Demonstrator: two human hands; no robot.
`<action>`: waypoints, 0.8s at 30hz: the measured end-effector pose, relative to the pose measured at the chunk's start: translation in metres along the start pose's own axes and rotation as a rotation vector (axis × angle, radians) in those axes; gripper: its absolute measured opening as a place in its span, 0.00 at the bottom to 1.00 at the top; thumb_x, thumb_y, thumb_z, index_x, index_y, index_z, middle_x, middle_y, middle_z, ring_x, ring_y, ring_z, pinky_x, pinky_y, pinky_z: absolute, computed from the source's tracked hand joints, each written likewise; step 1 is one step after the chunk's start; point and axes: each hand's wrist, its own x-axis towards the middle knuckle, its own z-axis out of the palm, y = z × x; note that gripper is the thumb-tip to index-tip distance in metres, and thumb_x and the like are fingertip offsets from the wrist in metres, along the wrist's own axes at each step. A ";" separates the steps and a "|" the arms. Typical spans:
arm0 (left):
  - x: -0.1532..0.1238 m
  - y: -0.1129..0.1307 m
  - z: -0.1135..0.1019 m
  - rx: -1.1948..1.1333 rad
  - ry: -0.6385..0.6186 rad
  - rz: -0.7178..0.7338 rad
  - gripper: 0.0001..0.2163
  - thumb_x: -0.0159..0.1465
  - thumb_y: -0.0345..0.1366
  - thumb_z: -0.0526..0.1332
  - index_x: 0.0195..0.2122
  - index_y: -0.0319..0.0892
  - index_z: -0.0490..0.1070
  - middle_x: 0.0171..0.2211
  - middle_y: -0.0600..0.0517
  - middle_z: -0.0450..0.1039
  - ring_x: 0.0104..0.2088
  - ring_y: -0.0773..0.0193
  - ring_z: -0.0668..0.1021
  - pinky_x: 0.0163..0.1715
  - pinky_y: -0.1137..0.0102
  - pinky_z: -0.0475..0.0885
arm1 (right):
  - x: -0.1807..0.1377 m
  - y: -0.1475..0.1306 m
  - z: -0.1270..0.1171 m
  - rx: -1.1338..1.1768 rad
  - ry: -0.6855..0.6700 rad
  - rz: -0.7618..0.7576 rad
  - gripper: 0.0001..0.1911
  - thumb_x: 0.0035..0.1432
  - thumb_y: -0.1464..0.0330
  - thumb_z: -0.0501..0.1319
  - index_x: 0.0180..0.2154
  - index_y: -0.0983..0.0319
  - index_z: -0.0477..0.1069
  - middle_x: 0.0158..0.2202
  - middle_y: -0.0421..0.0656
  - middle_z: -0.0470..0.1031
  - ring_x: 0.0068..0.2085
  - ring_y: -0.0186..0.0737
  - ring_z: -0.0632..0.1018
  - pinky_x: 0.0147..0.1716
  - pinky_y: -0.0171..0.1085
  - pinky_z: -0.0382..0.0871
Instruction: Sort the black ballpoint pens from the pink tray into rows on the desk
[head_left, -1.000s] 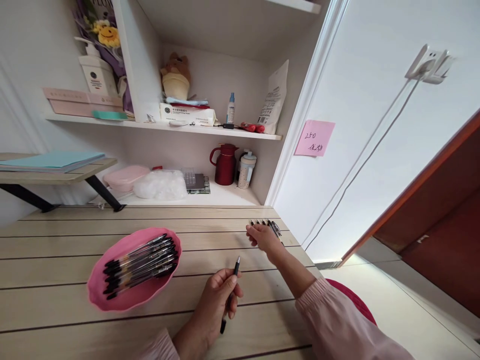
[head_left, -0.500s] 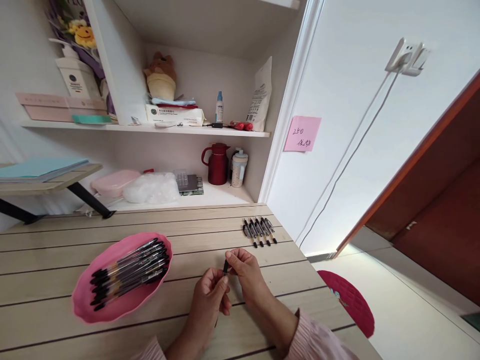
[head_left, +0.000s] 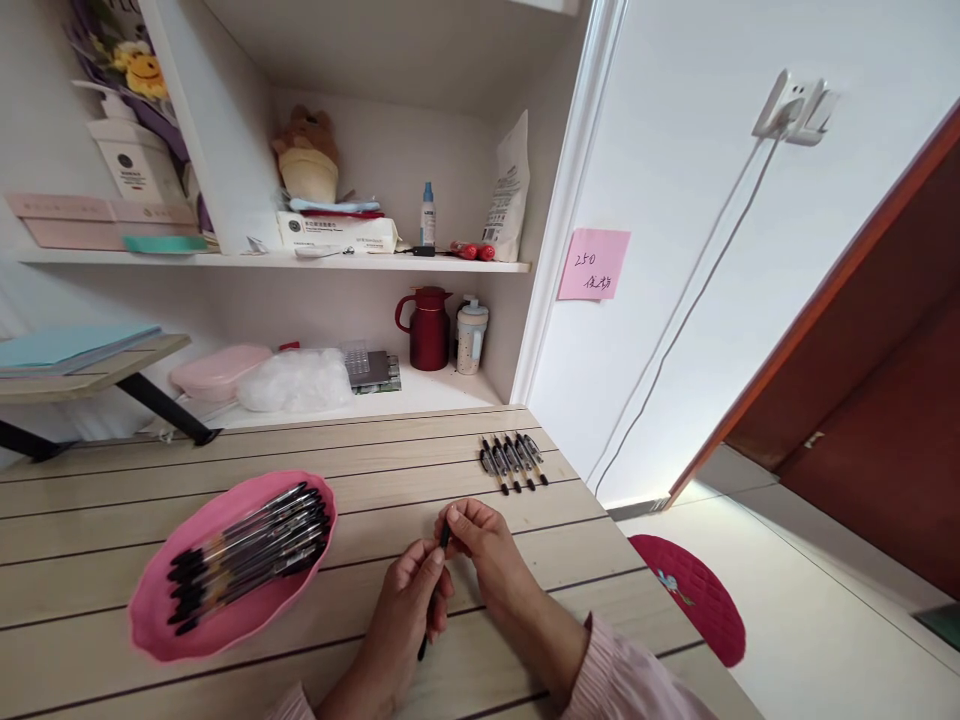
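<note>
My left hand point(head_left: 411, 590) is closed around the body of a black pen point(head_left: 422, 646), whose lower end sticks out below the fingers. At the pen's upper end, the fingers of my right hand point(head_left: 480, 538) pinch it between thumb and forefinger. Most of the pen's middle is hidden by my left fingers. To the left stands a pink scalloped bowl point(head_left: 150, 622) holding a bundle of black and clear pens point(head_left: 251, 552). Several similar pens point(head_left: 514, 462) lie side by side on the table, beyond my right hand.
The wooden-slat table point(head_left: 375, 450) meets a white shelf unit point(head_left: 420, 393) bearing a red thermos jug point(head_left: 430, 330) and a speckled cup point(head_left: 472, 337). A small riser point(head_left: 161, 350) stands at left. Beyond the table's right edge sits a dark red round seat point(head_left: 694, 600).
The view has swung slightly right. Both hands stay together at the pen; its lower end now shows more clearly beneath my left hand, and its upper end leans against my right fingers.
</note>
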 end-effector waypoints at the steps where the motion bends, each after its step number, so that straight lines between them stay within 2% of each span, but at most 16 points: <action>1: 0.000 0.000 0.000 0.000 -0.004 -0.006 0.14 0.53 0.47 0.58 0.31 0.41 0.64 0.17 0.59 0.62 0.11 0.76 0.60 0.09 0.80 0.52 | 0.000 0.000 0.000 0.027 -0.016 0.009 0.16 0.45 0.57 0.63 0.27 0.65 0.68 0.24 0.40 0.70 0.23 0.29 0.67 0.23 0.30 0.59; 3: 0.000 0.000 -0.001 -0.004 -0.001 -0.016 0.14 0.53 0.47 0.58 0.32 0.41 0.65 0.17 0.59 0.62 0.12 0.76 0.60 0.10 0.80 0.53 | -0.001 0.001 0.000 0.063 -0.025 0.040 0.17 0.45 0.56 0.63 0.30 0.64 0.68 0.24 0.40 0.70 0.23 0.29 0.68 0.22 0.30 0.59; 7: 0.000 0.000 -0.001 -0.003 0.021 -0.023 0.14 0.52 0.47 0.59 0.32 0.41 0.65 0.17 0.59 0.63 0.11 0.76 0.60 0.09 0.80 0.52 | 0.000 0.004 -0.001 0.039 -0.014 0.018 0.16 0.41 0.58 0.66 0.23 0.64 0.66 0.19 0.37 0.68 0.19 0.27 0.64 0.20 0.29 0.56; 12: 0.000 0.000 -0.001 -0.025 0.025 -0.025 0.14 0.51 0.47 0.59 0.31 0.41 0.65 0.17 0.60 0.62 0.11 0.77 0.60 0.09 0.80 0.51 | -0.001 0.006 -0.003 0.157 -0.020 0.110 0.20 0.46 0.54 0.61 0.33 0.63 0.69 0.29 0.43 0.73 0.28 0.34 0.72 0.28 0.34 0.64; 16: 0.000 0.000 -0.001 -0.020 0.023 -0.022 0.14 0.52 0.47 0.59 0.31 0.41 0.65 0.18 0.59 0.62 0.12 0.77 0.60 0.09 0.80 0.50 | 0.000 0.005 -0.003 0.076 0.001 0.051 0.17 0.43 0.57 0.64 0.25 0.65 0.67 0.24 0.40 0.72 0.22 0.29 0.68 0.24 0.31 0.61; 18: -0.001 0.000 -0.001 -0.013 0.019 -0.020 0.14 0.52 0.47 0.59 0.31 0.41 0.65 0.18 0.59 0.62 0.12 0.77 0.60 0.09 0.80 0.51 | 0.000 0.005 -0.003 0.071 -0.027 0.035 0.16 0.43 0.58 0.65 0.26 0.65 0.69 0.25 0.42 0.73 0.24 0.30 0.69 0.25 0.31 0.61; 21: -0.001 0.000 -0.001 -0.010 0.011 -0.018 0.14 0.53 0.47 0.59 0.32 0.41 0.65 0.18 0.60 0.62 0.12 0.77 0.60 0.10 0.80 0.52 | 0.000 0.005 -0.003 0.162 -0.020 0.094 0.18 0.46 0.55 0.62 0.33 0.64 0.69 0.31 0.45 0.74 0.29 0.35 0.72 0.29 0.34 0.64; 24: -0.001 0.000 -0.001 0.008 0.013 -0.007 0.14 0.53 0.47 0.58 0.31 0.41 0.65 0.18 0.60 0.62 0.11 0.77 0.60 0.10 0.80 0.52 | 0.000 0.005 -0.003 0.174 -0.040 0.090 0.15 0.46 0.57 0.63 0.27 0.64 0.68 0.28 0.43 0.74 0.24 0.31 0.70 0.26 0.32 0.62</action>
